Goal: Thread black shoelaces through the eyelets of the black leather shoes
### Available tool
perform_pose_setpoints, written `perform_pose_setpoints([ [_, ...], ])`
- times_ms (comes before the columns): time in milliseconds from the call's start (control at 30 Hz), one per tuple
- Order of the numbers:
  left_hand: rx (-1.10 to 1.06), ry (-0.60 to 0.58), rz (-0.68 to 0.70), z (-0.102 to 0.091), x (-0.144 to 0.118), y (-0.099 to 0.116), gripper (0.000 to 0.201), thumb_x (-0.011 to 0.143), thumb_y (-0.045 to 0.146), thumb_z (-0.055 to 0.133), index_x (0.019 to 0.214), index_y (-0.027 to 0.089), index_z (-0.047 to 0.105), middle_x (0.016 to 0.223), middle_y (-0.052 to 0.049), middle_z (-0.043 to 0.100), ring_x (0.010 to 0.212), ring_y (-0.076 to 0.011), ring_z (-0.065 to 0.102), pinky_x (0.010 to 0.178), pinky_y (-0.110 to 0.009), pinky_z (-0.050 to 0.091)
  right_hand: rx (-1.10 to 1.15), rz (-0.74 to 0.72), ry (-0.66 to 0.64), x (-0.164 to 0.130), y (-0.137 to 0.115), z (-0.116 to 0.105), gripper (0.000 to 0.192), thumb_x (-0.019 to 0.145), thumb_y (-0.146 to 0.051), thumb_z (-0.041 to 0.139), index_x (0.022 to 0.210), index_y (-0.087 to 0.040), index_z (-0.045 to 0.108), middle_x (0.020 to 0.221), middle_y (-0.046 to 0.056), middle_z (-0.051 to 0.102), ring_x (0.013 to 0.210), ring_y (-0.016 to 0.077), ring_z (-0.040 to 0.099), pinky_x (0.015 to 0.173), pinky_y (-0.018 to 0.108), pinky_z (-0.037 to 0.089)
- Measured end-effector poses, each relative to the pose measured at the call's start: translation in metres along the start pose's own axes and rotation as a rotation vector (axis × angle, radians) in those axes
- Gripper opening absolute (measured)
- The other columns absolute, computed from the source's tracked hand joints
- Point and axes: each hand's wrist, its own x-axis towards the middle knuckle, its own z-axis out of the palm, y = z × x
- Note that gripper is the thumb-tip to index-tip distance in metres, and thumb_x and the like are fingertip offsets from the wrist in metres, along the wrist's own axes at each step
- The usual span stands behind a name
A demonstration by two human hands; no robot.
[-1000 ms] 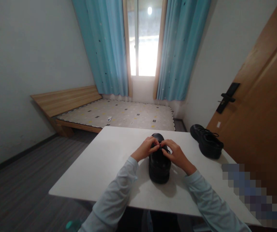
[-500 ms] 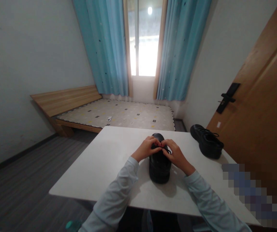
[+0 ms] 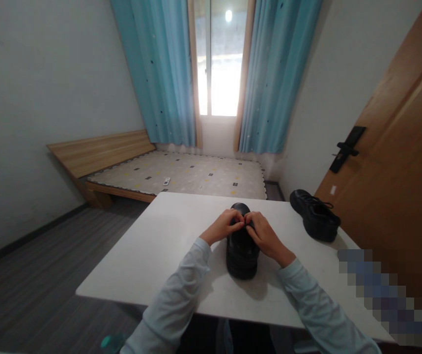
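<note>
A black lace-up shoe (image 3: 242,258) stands upright on the white table (image 3: 133,260), its heel toward me and its toe toward the window. Over its lacing, my left hand (image 3: 222,227) pinches with thumb and fingers closed. From the other side my right hand (image 3: 266,236) does the same, the two sets of fingertips almost meeting. Both appear to grip the dark shoelace, though the fingers hide most of it. The matching black shoe (image 3: 316,216) rests at the table's right edge, away from my hands, with its laces showing.
A wooden door (image 3: 398,162) with a black handle is close on the right. Beyond the table lies a bed with a patterned mattress (image 3: 196,172) and a small white device (image 3: 166,181). Something with a green top (image 3: 111,342) is low at the left. A pixelated patch covers the right corner.
My right hand has shifted slightly left and its fingers are drawn closer in; the lace seen beside it before is now mostly hidden. The shoe has moved very slightly left.
</note>
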Motion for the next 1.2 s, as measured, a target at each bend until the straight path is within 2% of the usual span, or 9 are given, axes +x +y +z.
perform_pose_setpoints([
  [167,0.016,0.015,0.001,0.0,0.0,0.0,0.007,0.079,0.023,0.06,0.08,0.016,0.06,0.08,-0.002,0.058,0.082,-0.0159,0.052,0.083,-0.03,0.041,-0.044,-0.032,-0.026,0.001,-0.001,-0.002,0.015,0.08,-0.012,0.047,0.091,-0.021,0.05,0.091,0.008,0.057,0.089,0.0246,0.051,0.079,0.041,0.042],
  [333,0.046,0.046,-0.002,0.0,-0.002,0.0,0.008,0.078,0.026,0.061,0.082,0.018,0.063,0.092,-0.005,0.056,0.097,-0.0198,0.049,0.092,-0.035,0.039,-0.034,-0.042,-0.036,0.003,-0.003,-0.004,0.013,0.079,-0.012,0.048,0.087,-0.022,0.049,0.093,0.008,0.057,0.091,0.0252,0.05,0.079,0.041,0.042],
  [467,0.055,0.04,-0.013,0.001,-0.002,0.001,0.007,0.078,0.023,0.059,0.082,0.018,0.062,0.095,-0.006,0.054,0.098,-0.02,0.047,0.094,-0.036,0.038,-0.002,-0.02,-0.038,0.002,-0.004,-0.003,0.013,0.081,-0.012,0.047,0.086,-0.023,0.046,0.095,0.008,0.056,0.092,0.0246,0.049,0.08,0.041,0.042],
  [700,0.046,0.013,0.001,0.001,-0.002,-0.003,0.009,0.08,0.023,0.055,0.084,0.018,0.062,0.094,-0.006,0.057,0.1,-0.0205,0.048,0.096,-0.037,0.036,0.18,0.052,0.024,0.001,-0.001,0.001,0.007,0.083,-0.017,0.047,0.084,-0.023,0.043,0.092,0.006,0.054,0.091,0.0231,0.049,0.082,0.042,0.043],
  [967,0.046,-0.021,0.001,-0.002,-0.004,0.0,0.017,0.074,0.02,0.061,0.091,0.019,0.062,0.099,-0.006,0.056,0.105,-0.0232,0.046,0.098,-0.039,0.035,0.404,0.172,0.103,0.001,-0.001,0.005,0.003,0.082,-0.022,0.047,0.083,-0.023,0.044,0.09,0.003,0.053,0.093,0.0208,0.051,0.087,0.04,0.041],
  [1200,0.055,-0.018,0.013,-0.002,-0.004,0.001,0.018,0.074,0.019,0.06,0.092,0.019,0.062,0.099,-0.006,0.055,0.104,-0.0226,0.046,0.097,-0.037,0.035,0.552,0.203,0.204,0.003,0.002,0.006,0.006,0.08,-0.02,0.049,0.081,-0.023,0.044,0.085,0.002,0.053,0.089,0.0188,0.053,0.088,0.039,0.041],
])
